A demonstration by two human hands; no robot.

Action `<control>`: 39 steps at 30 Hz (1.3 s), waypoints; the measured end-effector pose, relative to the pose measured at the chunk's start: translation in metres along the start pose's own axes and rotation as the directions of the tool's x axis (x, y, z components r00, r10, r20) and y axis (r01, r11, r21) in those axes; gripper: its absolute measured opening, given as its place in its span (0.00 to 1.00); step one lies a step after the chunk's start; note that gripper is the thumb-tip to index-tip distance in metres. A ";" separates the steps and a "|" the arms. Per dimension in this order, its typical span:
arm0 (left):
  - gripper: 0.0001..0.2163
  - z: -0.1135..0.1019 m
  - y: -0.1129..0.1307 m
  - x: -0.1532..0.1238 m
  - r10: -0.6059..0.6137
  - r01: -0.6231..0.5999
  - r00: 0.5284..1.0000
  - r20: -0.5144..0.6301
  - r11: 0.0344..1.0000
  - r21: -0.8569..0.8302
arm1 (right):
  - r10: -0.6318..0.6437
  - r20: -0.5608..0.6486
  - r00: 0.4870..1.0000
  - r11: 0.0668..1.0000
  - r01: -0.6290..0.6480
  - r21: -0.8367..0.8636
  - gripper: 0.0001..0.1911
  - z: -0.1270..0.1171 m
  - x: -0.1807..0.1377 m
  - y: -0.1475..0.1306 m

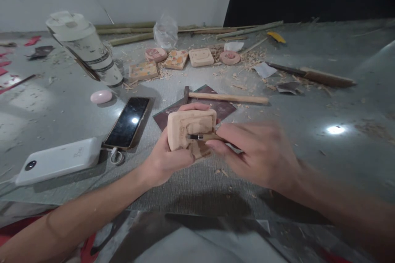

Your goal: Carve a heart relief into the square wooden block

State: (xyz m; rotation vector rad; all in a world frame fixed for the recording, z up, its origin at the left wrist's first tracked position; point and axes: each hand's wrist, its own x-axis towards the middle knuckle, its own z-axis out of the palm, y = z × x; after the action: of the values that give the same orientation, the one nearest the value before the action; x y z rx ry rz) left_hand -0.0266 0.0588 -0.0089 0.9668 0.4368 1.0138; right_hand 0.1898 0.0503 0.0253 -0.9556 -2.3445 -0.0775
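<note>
A pale wooden block point(175, 129) with rounded corners and a hollowed, carved face is gripped in my left hand point(168, 158), thumb along its lower edge and fingers behind it. My right hand point(262, 152), slightly blurred, is closed round the handle of a carving gouge point(200, 136). The dark metal tip of that tool meets the carved face near its middle. Just beyond the block, a hammer point(228, 98) with a wooden handle lies across a dark reddish sheet of sandpaper point(163, 119).
A phone point(128, 123) cabled to a white power bank point(61, 162) lies left, near a pink egg-shaped object point(101, 97) and a leaning white tumbler point(89, 49). Small carved pieces point(201, 57), shavings and bamboo sticks point(132, 39) spread behind. A long wooden-handled tool point(327, 77) lies right.
</note>
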 end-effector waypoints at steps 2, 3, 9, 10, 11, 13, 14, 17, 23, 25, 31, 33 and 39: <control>0.35 0.000 0.000 0.000 -0.004 0.004 1.000 -0.003 1.000 -0.004 | -0.002 0.004 1.000 1.000 0.002 0.004 0.22 0.000 0.000 -0.001; 0.35 0.000 0.000 0.000 -0.006 0.006 1.000 -0.007 1.000 -0.004 | -0.001 0.005 1.000 1.000 0.001 0.006 0.22 0.000 -0.001 -0.001; 0.35 0.002 -0.001 0.000 -0.038 0.037 0.999 -0.031 0.999 -0.028 | 0.005 0.021 1.000 1.000 -0.005 0.000 0.21 0.001 -0.002 0.000; 0.35 0.003 -0.001 0.000 -0.042 0.040 0.998 -0.047 0.999 -0.027 | 0.004 0.027 1.000 1.000 -0.004 -0.005 0.21 0.001 -0.002 0.000; 0.34 0.004 -0.002 -0.001 -0.046 0.045 0.997 -0.063 0.999 -0.025 | 0.000 0.034 0.999 1.000 0.000 -0.010 0.21 0.001 -0.002 0.000; 0.34 0.007 -0.001 -0.002 -0.061 0.058 0.995 -0.083 0.998 -0.029 | -0.005 0.052 0.999 1.000 0.005 -0.016 0.22 0.001 -0.002 0.001; 0.34 0.008 -0.001 -0.002 -0.075 0.072 0.993 -0.087 0.997 -0.033 | -0.007 0.058 0.998 1.000 0.008 -0.015 0.22 0.001 -0.002 0.001; 0.34 0.010 0.001 -0.004 -0.115 0.112 0.988 -0.103 0.993 -0.034 | -0.012 0.062 0.998 1.000 0.012 -0.008 0.23 0.002 -0.003 0.002; 0.33 0.013 -0.003 -0.005 -0.122 0.119 0.982 -0.146 0.992 -0.029 | -0.024 0.050 0.998 1.000 0.023 0.012 0.23 0.005 -0.001 0.000; 0.33 0.014 -0.005 -0.004 -0.141 0.133 0.978 -0.156 0.989 -0.062 | -0.006 0.051 0.999 0.999 0.004 0.036 0.23 0.005 0.000 -0.003; 0.36 0.016 -0.006 -0.001 -0.129 0.115 0.985 -0.113 0.986 -0.120 | 0.062 0.059 0.996 0.986 -0.070 0.152 0.21 0.004 0.003 -0.006; 0.36 0.014 -0.007 -0.001 -0.084 0.076 0.992 -0.095 0.993 -0.086 | 0.098 0.084 0.992 0.961 -0.117 0.250 0.21 0.004 0.003 -0.006; 0.34 0.007 -0.012 -0.004 0.160 -0.134 0.980 -0.122 0.971 0.197 | 0.247 0.316 0.916 0.665 -0.397 0.633 0.25 0.012 0.008 -0.009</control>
State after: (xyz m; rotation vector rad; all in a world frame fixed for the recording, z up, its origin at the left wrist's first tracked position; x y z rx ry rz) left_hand -0.0175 0.0499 -0.0156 1.1150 0.5898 1.1939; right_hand 0.1733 0.0516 0.0212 -0.9872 -2.0449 1.0232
